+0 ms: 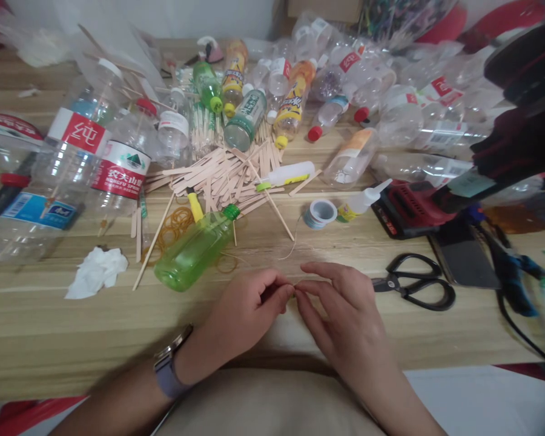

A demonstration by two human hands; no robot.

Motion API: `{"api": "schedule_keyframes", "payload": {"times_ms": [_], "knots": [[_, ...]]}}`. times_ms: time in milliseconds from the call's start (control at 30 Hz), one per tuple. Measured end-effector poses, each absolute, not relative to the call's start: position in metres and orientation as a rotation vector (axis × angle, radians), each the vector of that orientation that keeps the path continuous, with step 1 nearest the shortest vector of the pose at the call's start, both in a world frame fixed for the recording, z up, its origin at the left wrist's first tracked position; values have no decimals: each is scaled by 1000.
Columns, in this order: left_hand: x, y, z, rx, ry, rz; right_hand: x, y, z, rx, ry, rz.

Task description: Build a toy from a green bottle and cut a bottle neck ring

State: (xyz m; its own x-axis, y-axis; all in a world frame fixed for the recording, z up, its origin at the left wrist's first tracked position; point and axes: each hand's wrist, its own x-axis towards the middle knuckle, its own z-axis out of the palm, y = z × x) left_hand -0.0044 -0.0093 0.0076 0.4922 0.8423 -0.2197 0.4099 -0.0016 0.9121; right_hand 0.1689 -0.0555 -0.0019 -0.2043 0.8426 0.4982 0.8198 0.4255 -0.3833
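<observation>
My left hand (pixel 249 309), with a watch (pixel 175 357) on its wrist, is closed in a pinch near the front edge of the table. Thumb and index finger of my right hand (pixel 345 309) meet it at the same spot, also pinched. Between the fingertips a tiny greenish bit shows, too small to name. Just beyond the hands a thin string (pixel 295 239) curls down from a small spool (pixel 321 214). A green plastic bottle (pixel 193 251) lies on its side ahead of my left hand. Black-handled scissors (pixel 411 283) lie beside my right hand.
Wooden sticks (pixel 213 175) are heaped mid-table, with glue bottles (pixel 358 200) near them. Plastic bottles (pixel 295 97) crowd the back and left. At right stand a red and black power tool (pixel 418 203) and a dark phone (pixel 465 257). Crumpled tissue (pixel 97 272) lies left.
</observation>
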Motion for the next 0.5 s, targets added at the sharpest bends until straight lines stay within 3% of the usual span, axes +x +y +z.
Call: {"api": "schedule_keyframes", "payload": {"times_ms": [233,500], "knots": [[-4,-8,10,1556,1053,466,170,-50,3,-1278,-2099,-54],[-5,-6,9,1564,1066,460,171,-49,3,-1318,-2072,60]]}}
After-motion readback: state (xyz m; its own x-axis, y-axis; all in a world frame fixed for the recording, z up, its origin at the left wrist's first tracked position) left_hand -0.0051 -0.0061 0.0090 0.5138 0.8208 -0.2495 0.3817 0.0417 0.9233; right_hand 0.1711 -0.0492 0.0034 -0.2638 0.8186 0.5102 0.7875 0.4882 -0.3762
